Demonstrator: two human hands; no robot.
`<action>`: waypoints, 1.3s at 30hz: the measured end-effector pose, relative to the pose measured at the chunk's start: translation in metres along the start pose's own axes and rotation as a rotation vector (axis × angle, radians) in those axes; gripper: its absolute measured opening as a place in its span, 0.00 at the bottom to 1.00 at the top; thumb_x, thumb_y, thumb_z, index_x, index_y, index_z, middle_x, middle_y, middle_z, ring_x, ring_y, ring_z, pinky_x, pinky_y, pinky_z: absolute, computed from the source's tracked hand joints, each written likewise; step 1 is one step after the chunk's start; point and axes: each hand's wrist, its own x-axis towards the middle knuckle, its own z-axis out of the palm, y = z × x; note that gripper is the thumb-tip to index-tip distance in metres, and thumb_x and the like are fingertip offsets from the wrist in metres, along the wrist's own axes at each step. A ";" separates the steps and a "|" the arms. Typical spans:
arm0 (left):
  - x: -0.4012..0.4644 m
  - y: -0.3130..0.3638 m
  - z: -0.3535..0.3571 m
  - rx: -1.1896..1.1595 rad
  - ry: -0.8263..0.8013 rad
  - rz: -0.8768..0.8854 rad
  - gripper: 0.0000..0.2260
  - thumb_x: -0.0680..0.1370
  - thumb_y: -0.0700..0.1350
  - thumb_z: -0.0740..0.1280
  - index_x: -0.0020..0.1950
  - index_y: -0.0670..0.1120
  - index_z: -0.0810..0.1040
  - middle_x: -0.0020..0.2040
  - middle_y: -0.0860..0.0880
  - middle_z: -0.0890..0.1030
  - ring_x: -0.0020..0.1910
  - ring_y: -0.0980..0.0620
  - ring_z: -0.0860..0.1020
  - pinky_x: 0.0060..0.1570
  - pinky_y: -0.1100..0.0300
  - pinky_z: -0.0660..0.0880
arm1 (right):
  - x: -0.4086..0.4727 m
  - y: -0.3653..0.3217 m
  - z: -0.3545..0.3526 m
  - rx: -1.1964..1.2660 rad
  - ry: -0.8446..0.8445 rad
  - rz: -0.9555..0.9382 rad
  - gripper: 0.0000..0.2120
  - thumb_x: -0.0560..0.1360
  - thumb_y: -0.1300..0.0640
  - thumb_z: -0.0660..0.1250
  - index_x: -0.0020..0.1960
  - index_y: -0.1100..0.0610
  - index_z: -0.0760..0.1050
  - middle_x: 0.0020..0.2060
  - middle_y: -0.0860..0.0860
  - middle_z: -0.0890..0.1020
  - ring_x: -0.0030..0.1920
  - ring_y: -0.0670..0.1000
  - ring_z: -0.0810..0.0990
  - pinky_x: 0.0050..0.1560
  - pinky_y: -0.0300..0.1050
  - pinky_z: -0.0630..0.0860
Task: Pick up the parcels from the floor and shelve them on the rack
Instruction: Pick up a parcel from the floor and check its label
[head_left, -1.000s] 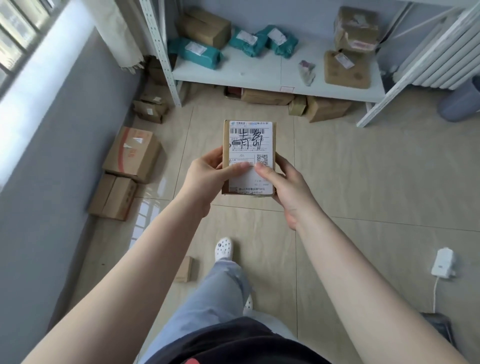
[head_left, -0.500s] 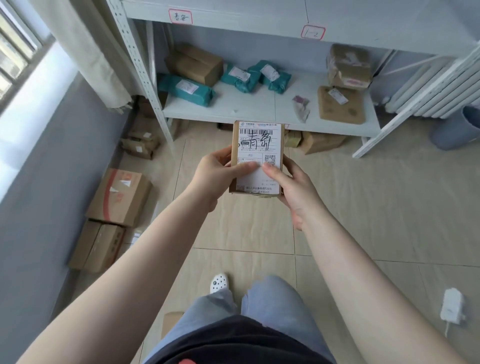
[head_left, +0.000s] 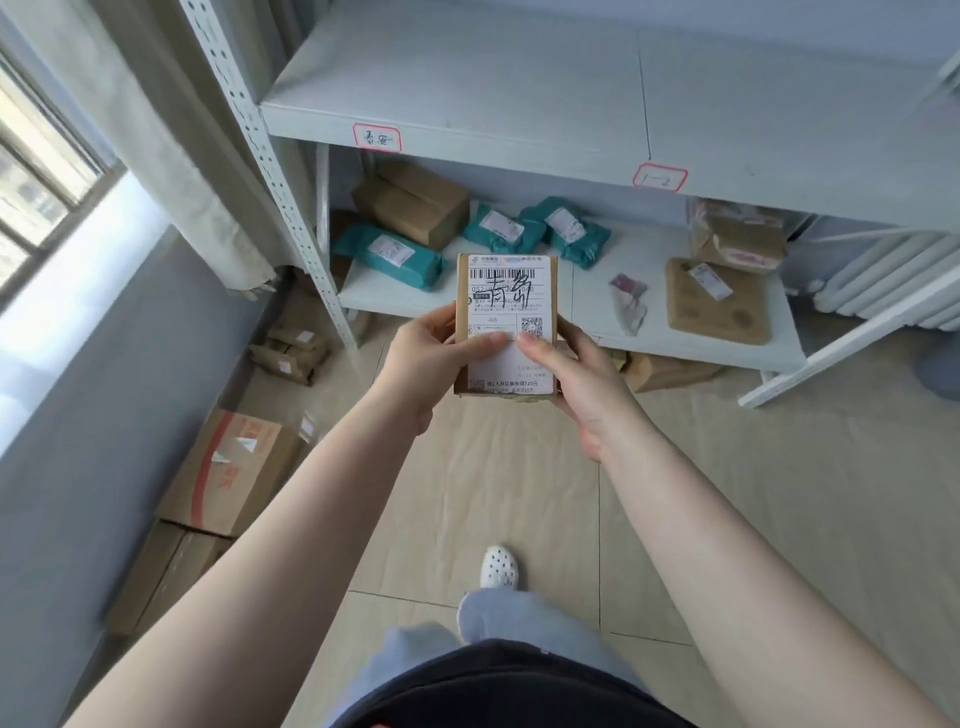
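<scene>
Cardboard parcel (head_left: 506, 325) with barcode label grasped by left hand (head_left: 423, 358) and right hand (head_left: 582, 382), rack (head_left: 467, 104) tag "1-2" (head_left: 660, 176)

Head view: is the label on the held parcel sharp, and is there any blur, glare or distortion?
Head view: the small parcel has a mostly sharp label; the window is overexposed; the rack upright leans from wide-angle distortion; the floor boxes are slightly soft.

Head-worn view, forward and downward
</scene>
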 end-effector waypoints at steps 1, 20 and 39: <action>0.011 0.005 0.002 -0.005 0.015 -0.001 0.18 0.73 0.40 0.76 0.62 0.45 0.82 0.53 0.51 0.87 0.47 0.55 0.86 0.43 0.64 0.81 | 0.013 -0.006 -0.002 -0.012 -0.009 0.001 0.26 0.70 0.48 0.74 0.67 0.46 0.74 0.52 0.46 0.87 0.52 0.47 0.85 0.62 0.49 0.77; 0.236 0.113 -0.008 0.022 -0.022 0.053 0.16 0.73 0.38 0.74 0.61 0.44 0.82 0.51 0.52 0.87 0.44 0.59 0.86 0.40 0.69 0.79 | 0.240 -0.111 0.011 -0.011 0.020 -0.020 0.26 0.70 0.50 0.75 0.67 0.47 0.74 0.53 0.47 0.86 0.53 0.48 0.85 0.63 0.53 0.77; 0.341 0.218 0.018 0.065 -0.073 0.271 0.20 0.71 0.34 0.76 0.61 0.47 0.82 0.49 0.54 0.88 0.47 0.59 0.85 0.41 0.65 0.81 | 0.344 -0.213 -0.012 0.070 0.034 -0.205 0.27 0.72 0.55 0.74 0.67 0.48 0.68 0.54 0.56 0.85 0.49 0.50 0.86 0.41 0.40 0.81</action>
